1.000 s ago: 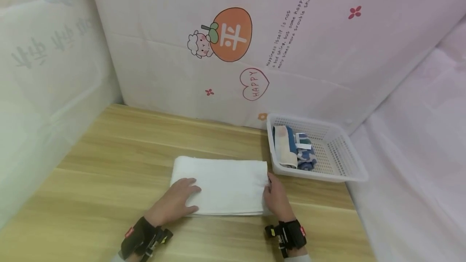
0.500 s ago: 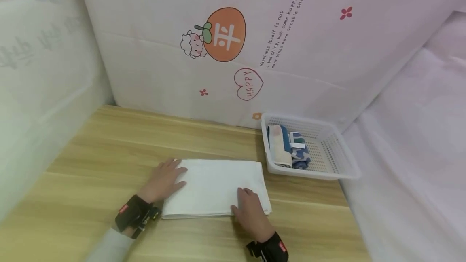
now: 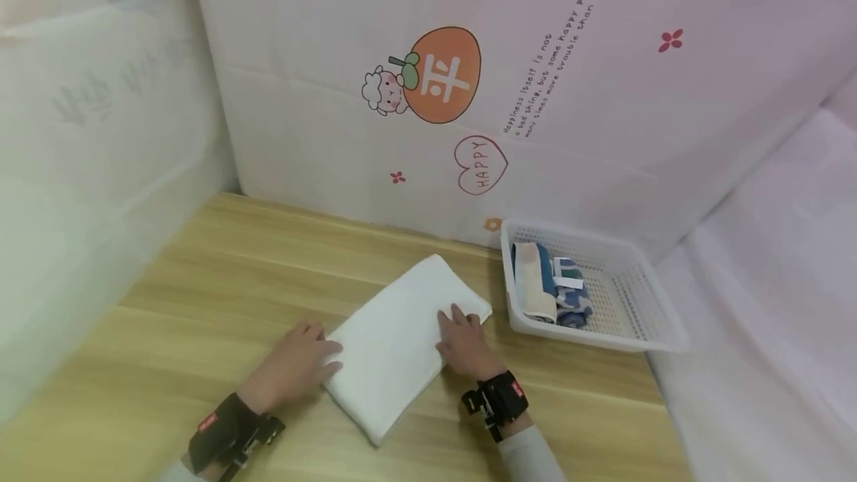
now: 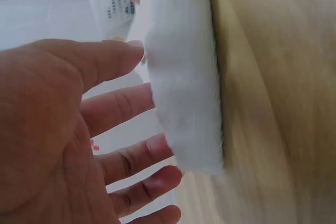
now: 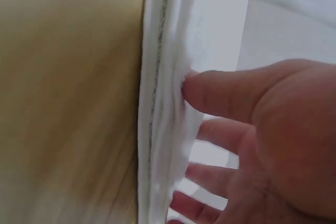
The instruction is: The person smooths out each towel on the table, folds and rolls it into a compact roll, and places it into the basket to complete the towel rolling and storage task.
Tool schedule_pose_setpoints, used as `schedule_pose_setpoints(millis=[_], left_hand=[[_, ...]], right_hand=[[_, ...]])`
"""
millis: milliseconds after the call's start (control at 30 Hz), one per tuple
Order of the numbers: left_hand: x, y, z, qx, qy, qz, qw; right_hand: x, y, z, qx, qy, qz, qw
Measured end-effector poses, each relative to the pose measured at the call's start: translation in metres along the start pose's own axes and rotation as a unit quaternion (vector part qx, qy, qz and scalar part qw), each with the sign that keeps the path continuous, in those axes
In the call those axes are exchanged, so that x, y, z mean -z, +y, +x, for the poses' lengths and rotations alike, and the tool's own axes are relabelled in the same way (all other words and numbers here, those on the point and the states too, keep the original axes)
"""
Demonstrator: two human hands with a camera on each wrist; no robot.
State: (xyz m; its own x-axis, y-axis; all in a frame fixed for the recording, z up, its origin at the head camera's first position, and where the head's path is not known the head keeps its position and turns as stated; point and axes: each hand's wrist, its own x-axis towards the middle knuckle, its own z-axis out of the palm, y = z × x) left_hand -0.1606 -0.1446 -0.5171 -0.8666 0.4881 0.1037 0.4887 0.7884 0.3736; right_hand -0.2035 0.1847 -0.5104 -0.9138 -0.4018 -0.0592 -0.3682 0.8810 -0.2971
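Note:
A folded white towel (image 3: 395,341) lies at a slant on the wooden table, one corner pointing toward the person. My left hand (image 3: 294,363) is at its left edge, fingers spread and fairly straight; in the left wrist view the thumb and fingertips meet the towel's folded side (image 4: 184,77). My right hand (image 3: 465,344) rests on the towel's right part, fingertips on top. Seen from the right wrist, the thumb (image 5: 220,93) presses near the edge where several stacked layers (image 5: 163,103) show, and the other fingers reach over the upper face.
A white plastic basket (image 3: 649,296) stands at the back right, close to the towel's right corner. Inside are a rolled cream-and-blue cloth (image 3: 535,285) and a blue patterned cloth (image 3: 571,296). Printed white sheeting (image 3: 321,147) walls off the back and sides of the table (image 3: 268,251).
The towel has turned counterclockwise from lying square to lying at a slant. My right hand has moved up along it, the left slightly down; earlier the right hand held the right edge.

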Motion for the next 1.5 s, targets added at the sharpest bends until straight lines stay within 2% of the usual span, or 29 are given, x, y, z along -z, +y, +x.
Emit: schedule_pose_setpoints(millis=[233,400,500,633,733,900,1100,1200,1300,1367,1500], left_hand=[[-0.001,0.017,-0.003,-0.061,-0.02,-0.024,0.9976],[-0.008,0.023,-0.006,-0.084,-0.034,-0.035,0.9953],[-0.01,0.024,-0.007,-0.105,-0.018,-0.026,0.994],[-0.017,0.033,-0.004,-0.15,0.013,-0.018,0.9884],[-0.02,0.038,-0.001,-0.173,0.009,-0.022,0.9846],[-0.021,0.042,0.002,-0.162,-0.014,-0.037,0.986],[-0.023,0.044,0.004,-0.154,0.009,-0.04,0.9872],[-0.024,0.046,0.005,-0.154,0.011,-0.06,0.9861],[-0.024,0.052,0.005,-0.153,-0.002,-0.085,0.9845],[-0.023,0.056,0.004,-0.148,-0.022,-0.1,0.9836],[-0.022,0.064,0.004,-0.126,-0.069,-0.134,0.9805]], right_hand=[[-0.004,0.012,0.01,0.03,0.047,-0.01,0.9984],[-0.004,0.01,0.014,0.024,0.045,-0.005,0.9987],[-0.004,0.005,0.015,0.01,0.036,0.012,0.9992],[-0.001,0.006,0.012,0.001,0.038,0.025,0.999],[0.001,0.005,0.01,0.004,0.05,0.02,0.9986],[0.011,-0.021,-0.009,0.015,0.045,0.016,0.9987],[0.017,-0.078,-0.045,0.072,-0.026,0.08,0.9938],[0.006,-0.093,-0.057,0.094,-0.052,0.073,0.9915],[-0.008,-0.095,-0.064,0.111,-0.044,0.033,0.9923],[-0.014,-0.09,-0.065,0.113,-0.035,0.014,0.9929],[-0.018,-0.075,-0.063,0.109,-0.036,0.015,0.9933]])
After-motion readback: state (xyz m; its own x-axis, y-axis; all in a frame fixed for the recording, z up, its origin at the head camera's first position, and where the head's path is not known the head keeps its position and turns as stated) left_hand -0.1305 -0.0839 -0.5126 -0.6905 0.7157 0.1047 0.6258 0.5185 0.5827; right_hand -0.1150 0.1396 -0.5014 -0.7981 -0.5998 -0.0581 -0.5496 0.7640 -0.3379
